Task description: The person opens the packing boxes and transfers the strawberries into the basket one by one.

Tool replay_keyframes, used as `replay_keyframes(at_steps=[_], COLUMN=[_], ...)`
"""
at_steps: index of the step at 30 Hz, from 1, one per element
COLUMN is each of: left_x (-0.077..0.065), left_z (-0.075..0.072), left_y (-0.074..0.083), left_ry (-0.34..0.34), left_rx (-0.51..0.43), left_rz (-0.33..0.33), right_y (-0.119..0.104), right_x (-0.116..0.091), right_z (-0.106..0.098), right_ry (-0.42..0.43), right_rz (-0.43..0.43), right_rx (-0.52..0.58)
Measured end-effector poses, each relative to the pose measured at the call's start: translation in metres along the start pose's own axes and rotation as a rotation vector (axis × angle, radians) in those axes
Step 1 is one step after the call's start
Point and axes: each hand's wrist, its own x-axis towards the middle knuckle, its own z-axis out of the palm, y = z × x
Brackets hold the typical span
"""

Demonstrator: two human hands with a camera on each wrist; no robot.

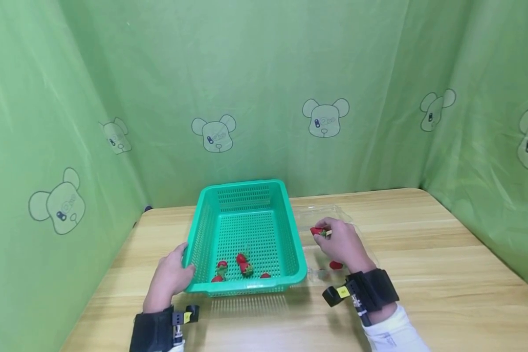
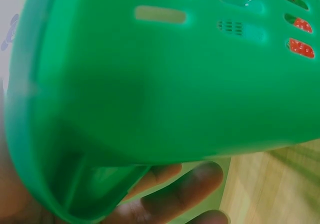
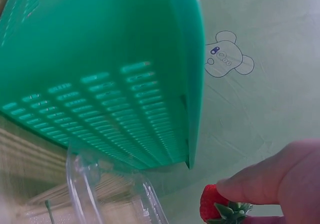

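My left hand [image 1: 170, 274] grips the green plastic basket [image 1: 297, 244] by its rim near the front left corner. In the left wrist view, fingers [image 2: 175, 194] reach under that rim. Several red strawberries [image 1: 244, 267] with green leaves lie inside, toward the near end. My right hand [image 1: 341, 243] pinches another strawberry [image 3: 211, 204] between thumb and finger, its leaves toward the palm. That hand is above a clear plastic box [image 1: 310, 211] right of the basket, partly hidden by the hand. One more strawberry [image 1: 336, 265] shows at the box's near side.
The basket's shadow falls on the wooden table [image 1: 422, 244] in front of it. A green curtain [image 1: 264, 73] with bear-head prints hangs behind the table and along both sides. Black straps with small cameras sit on both wrists.
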Motion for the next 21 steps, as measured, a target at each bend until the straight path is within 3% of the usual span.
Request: replay_keyframes(at_steps=[21], left_x=[0.000], left_z=[-0.001], left_y=[0.000], left_ry=[-0.006], left_rx=[-0.005], left_rz=[0.005], right_y=[-0.013], right_x=[-0.005], right_z=[0.000], right_ry=[0.050], right_rz=[-0.055], right_rx=[-0.007])
